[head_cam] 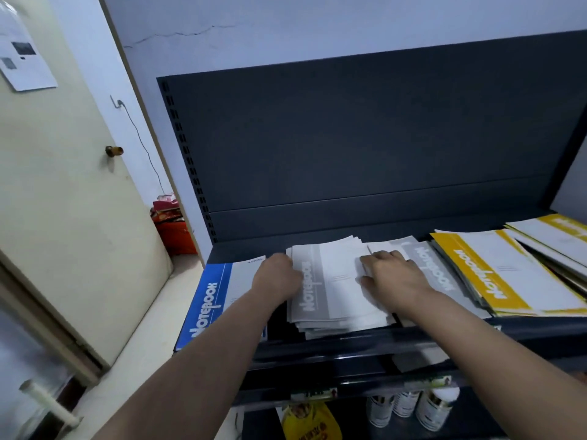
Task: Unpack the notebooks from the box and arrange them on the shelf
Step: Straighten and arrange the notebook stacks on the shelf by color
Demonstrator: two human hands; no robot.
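1. Grey notebooks [330,281] lie flat in a loose, fanned stack on the dark shelf [317,347], mid-frame, with the "Notebook" band running down their left side.
2. At 9 o'clock of this stack sits the left hand [278,276], against the stack's left edge. Its knuckles are up and its fingers curl downward out of sight, so I cannot tell whether they clamp the edge or only rest there.
3. On top of the stack, toward its 3 o'clock side, lies the right hand [394,274]. It is palm down, with the fingers fairly straight and pointing to 9 o'clock and the thumb spread apart below them (pressing the top cover, nothing pinched that I can see).
4. A blue notebook [206,306] lies flat at 9 o'clock of the left hand and reaches the shelf's left end. The left forearm crosses its right part.
5. At 3 o'clock a second grey pile [435,268] lies just beside the stack, partly under the right wrist. Beyond it sit yellow notebooks [495,271] in 2 piles.
6. For edges and room, the stack's near corners fan out toward the shelf's front lip at 6 o'clock. A dark gap of bare shelf separates the stack from the blue notebook. At 12 o'clock a bare strip runs between the stack and the back panel [349,138].
7. On the lower level at 6 o'clock stand white bottles [435,411] and a yellow packet [309,420].
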